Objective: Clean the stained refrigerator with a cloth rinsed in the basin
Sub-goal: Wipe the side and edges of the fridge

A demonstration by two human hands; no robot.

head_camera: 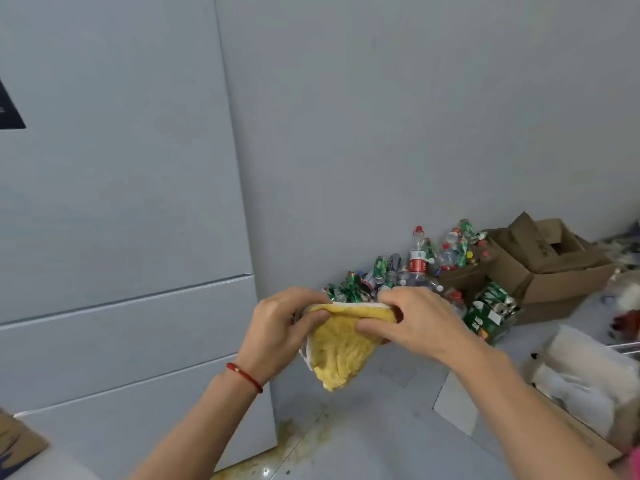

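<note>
Both hands hold the yellow cloth (pixel 341 344) in the air beside the refrigerator (pixel 121 220). The left hand (pixel 280 327) pinches its left upper corner, fingers curled over the folded edge; the right hand (pixel 412 320) grips the right corner likewise, and the cloth hangs down between them.

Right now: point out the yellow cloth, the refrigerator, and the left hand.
yellow cloth (pixel 341 344), head view, middle of the hanging fold.
refrigerator (pixel 121 202), head view, flat front of the upper door.
left hand (pixel 282 327), head view, back of the hand.
</note>
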